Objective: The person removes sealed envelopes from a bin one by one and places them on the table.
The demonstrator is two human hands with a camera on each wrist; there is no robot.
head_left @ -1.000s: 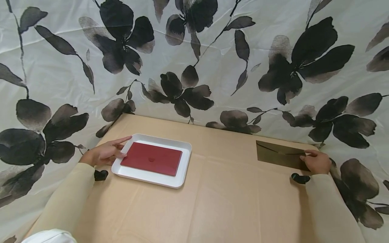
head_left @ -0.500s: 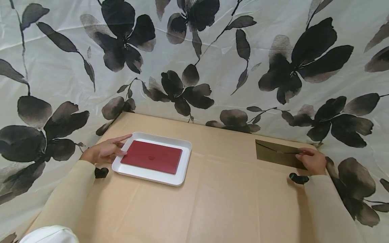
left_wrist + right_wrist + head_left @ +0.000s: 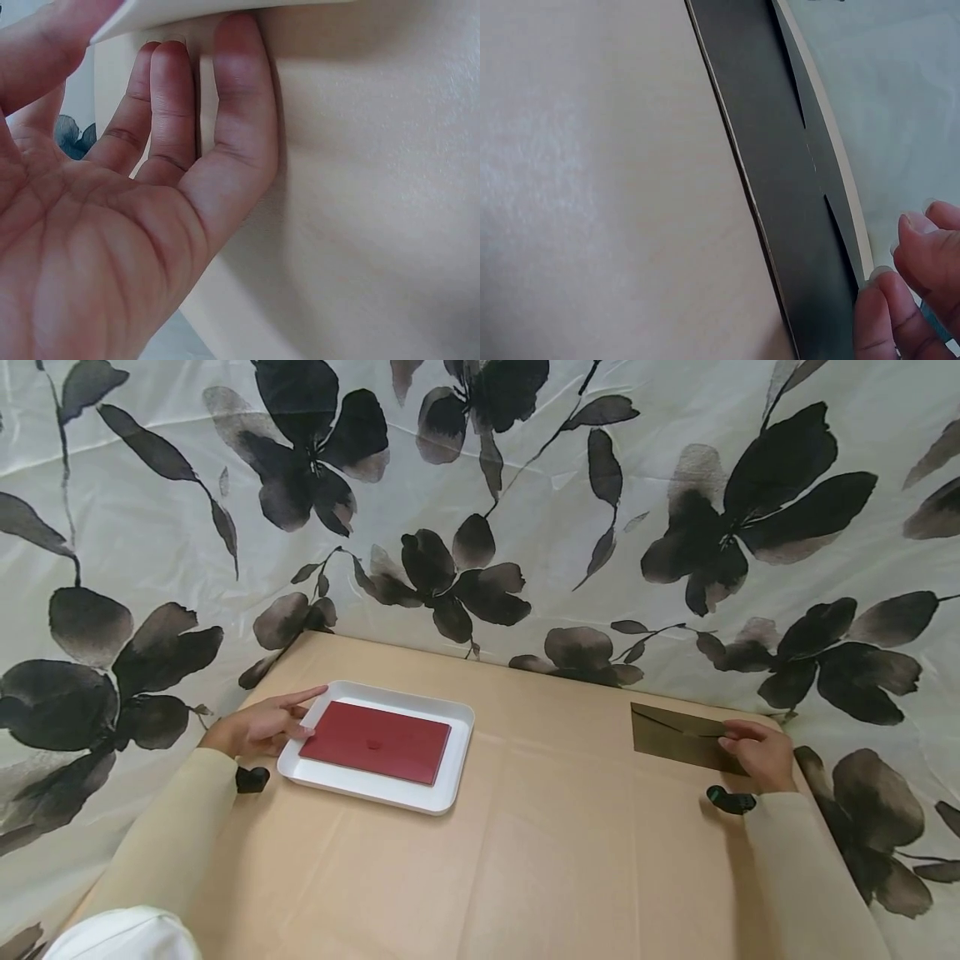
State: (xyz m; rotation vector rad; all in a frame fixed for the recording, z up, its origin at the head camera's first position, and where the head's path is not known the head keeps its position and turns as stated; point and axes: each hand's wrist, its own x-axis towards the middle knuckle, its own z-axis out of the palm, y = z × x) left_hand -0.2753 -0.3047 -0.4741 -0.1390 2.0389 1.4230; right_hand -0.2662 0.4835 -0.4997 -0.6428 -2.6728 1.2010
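Note:
At the left side of the table, my left hand (image 3: pixel 258 727) grips the left rim of a white tray (image 3: pixel 459 760), its thumb over the rim. The left wrist view shows several fingers (image 3: pixel 244 90) bent beneath the tray's edge (image 3: pixel 187 13). A red envelope (image 3: pixel 375 743) with a small flap mark lies flat in the tray. Over the right end of a dark olive envelope (image 3: pixel 667 735) hovers my right hand (image 3: pixel 761 756). In the right wrist view its fingertips (image 3: pixel 874 311) are close to the envelope's flap side (image 3: pixel 780 172); whether they touch it I cannot tell.
A tan-covered table (image 3: pixel 540 843) lies under both hands. Behind it hangs a white cloth (image 3: pixel 570 552) with dark flower prints, meeting the table's back edge. Part of a white rounded object (image 3: pixel 123 935) shows at the lower left.
My right hand has shifted left along the olive envelope, which stays in place. The left hand keeps its hold on the tray; the head view has shifted slightly.

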